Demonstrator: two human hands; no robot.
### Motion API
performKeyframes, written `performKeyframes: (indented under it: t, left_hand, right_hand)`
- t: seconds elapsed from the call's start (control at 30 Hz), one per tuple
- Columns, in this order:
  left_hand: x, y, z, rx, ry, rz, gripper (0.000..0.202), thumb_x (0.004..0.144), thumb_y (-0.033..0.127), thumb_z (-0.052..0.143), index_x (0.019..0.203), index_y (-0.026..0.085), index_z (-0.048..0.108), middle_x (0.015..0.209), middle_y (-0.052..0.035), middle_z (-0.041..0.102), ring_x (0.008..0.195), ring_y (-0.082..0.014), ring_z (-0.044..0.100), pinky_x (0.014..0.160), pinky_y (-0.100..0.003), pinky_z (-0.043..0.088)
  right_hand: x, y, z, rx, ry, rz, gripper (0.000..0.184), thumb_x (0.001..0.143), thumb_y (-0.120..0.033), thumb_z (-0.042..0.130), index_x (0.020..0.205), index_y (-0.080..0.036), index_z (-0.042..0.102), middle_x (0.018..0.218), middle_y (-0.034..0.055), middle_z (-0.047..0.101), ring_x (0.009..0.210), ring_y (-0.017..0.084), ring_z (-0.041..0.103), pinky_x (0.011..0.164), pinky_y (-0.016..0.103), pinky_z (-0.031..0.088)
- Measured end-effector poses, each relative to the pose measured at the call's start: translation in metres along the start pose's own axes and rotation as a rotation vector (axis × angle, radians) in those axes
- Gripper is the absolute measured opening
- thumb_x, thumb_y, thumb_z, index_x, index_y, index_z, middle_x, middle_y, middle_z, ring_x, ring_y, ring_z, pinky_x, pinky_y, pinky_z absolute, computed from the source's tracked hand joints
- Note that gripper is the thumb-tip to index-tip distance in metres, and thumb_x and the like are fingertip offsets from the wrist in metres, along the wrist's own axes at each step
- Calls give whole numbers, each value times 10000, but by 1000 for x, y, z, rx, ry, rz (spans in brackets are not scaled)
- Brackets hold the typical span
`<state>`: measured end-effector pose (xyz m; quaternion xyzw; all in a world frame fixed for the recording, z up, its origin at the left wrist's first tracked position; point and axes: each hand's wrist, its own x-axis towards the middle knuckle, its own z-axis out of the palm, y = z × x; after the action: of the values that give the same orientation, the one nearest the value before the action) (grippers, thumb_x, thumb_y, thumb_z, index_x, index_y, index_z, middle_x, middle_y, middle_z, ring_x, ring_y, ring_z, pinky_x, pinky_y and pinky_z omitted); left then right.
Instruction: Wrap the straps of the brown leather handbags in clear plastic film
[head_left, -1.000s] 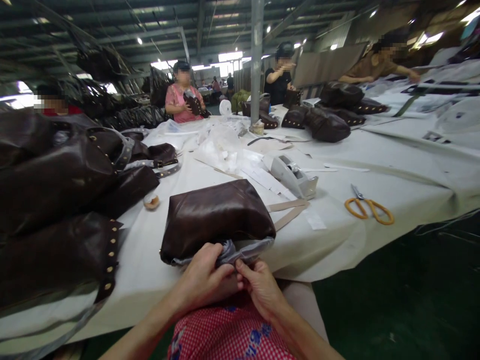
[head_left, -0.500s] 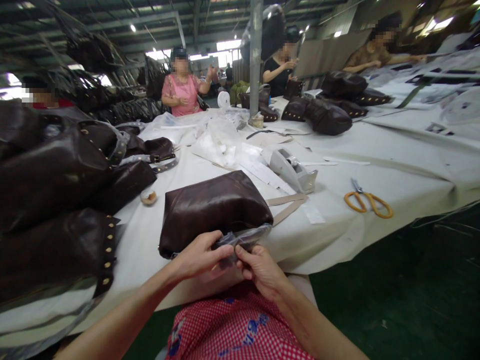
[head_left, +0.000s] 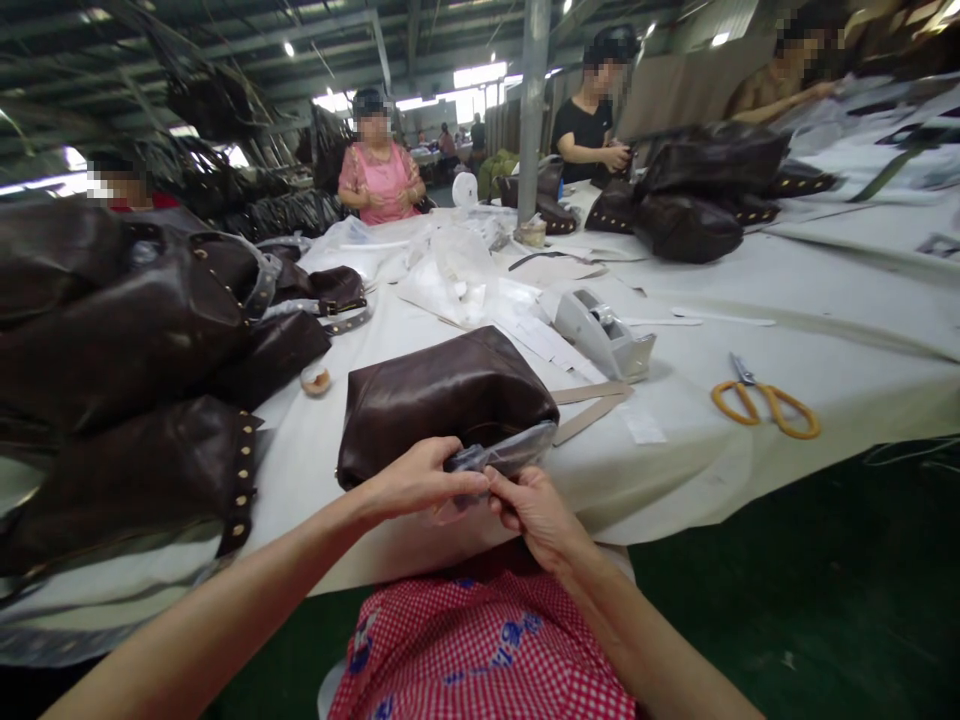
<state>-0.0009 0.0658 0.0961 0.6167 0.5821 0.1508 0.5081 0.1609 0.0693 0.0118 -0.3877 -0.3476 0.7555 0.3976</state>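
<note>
A: Grip?
B: Left hand (head_left: 421, 474) and right hand (head_left: 538, 508) pinch translucent grey plastic film (head_left: 520, 449).
A: Dark-brown boxy leather bag (head_left: 450, 392)?
B: On white cloth-covered desk (head_left: 832, 300), just beyond both; long axis crosswise, left hand nearer.

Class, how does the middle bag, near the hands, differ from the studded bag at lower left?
The studded bag shows a row of gold studs; the middle bag shows no such row. The left hand and right hand hold greyish film at the middle bag's near edge; no hand touches the studded bag. Both are dark brown and lie on the table.
</note>
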Motion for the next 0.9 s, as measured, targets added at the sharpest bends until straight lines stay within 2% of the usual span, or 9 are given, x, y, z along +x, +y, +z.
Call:
performKeyframes:
  t: [0.17,0.3,0.4,0.47,0.6,0.77,0.9]
  left_hand:
    - [14,9,-3,-189,45,-28,329,732,462,658,764,152,552,591,29,549,496,-103,497,453,-215,378]
    - [33,33,-20,-341,81,-80,291,684,396,714,734,157,556,596,34,540,503,-110,505,467,-240,408]
    - [47,50,-33,-377,108,-81,255,707,372,700,739,149,581,610,10,584,487,-121,518,467,-264,412]
    - [53,55,-37,-403,130,-41,261,709,377,704,755,144,596,620,4,599,494,-124,527,486,-275,423]
    - [62,44,-40,-435,102,-31,362,628,448,753,763,158,583,592,28,572,493,-132,519,491,-286,422]
    - [66,33,-39,-402,68,-22,441,564,489,776,784,158,585,611,32,563,528,-121,512,514,-262,401]
    - [64,39,-37,-397,75,7,420,560,478,762,765,162,575,640,26,566,571,-127,524,537,-256,392]
  right_hand:
    - [12,-17,2,-12,8,-74,416,572,-484,837,686,-122,667,474,-28,543,389,42,407,329,157,196]
    - [32,-55,4,47,20,-46,365,532,-370,881,677,-133,644,526,-33,562,417,47,462,315,135,190]
    - [48,-87,7,55,21,7,303,571,-263,876,679,-142,621,533,-44,567,405,38,469,317,119,191]
    - [54,-102,8,23,22,17,273,614,-234,859,698,-147,614,535,-44,580,404,40,487,324,116,200]
    - [57,-108,3,-138,19,58,278,688,-321,823,807,-164,626,629,-6,669,486,91,605,359,126,260]
    - [52,-107,-7,-290,-57,178,358,741,-483,751,909,-189,634,689,15,702,598,187,691,468,216,429]
    - [47,-111,-5,-168,-126,244,279,779,-404,730,929,-182,651,773,33,724,685,158,685,605,251,479]
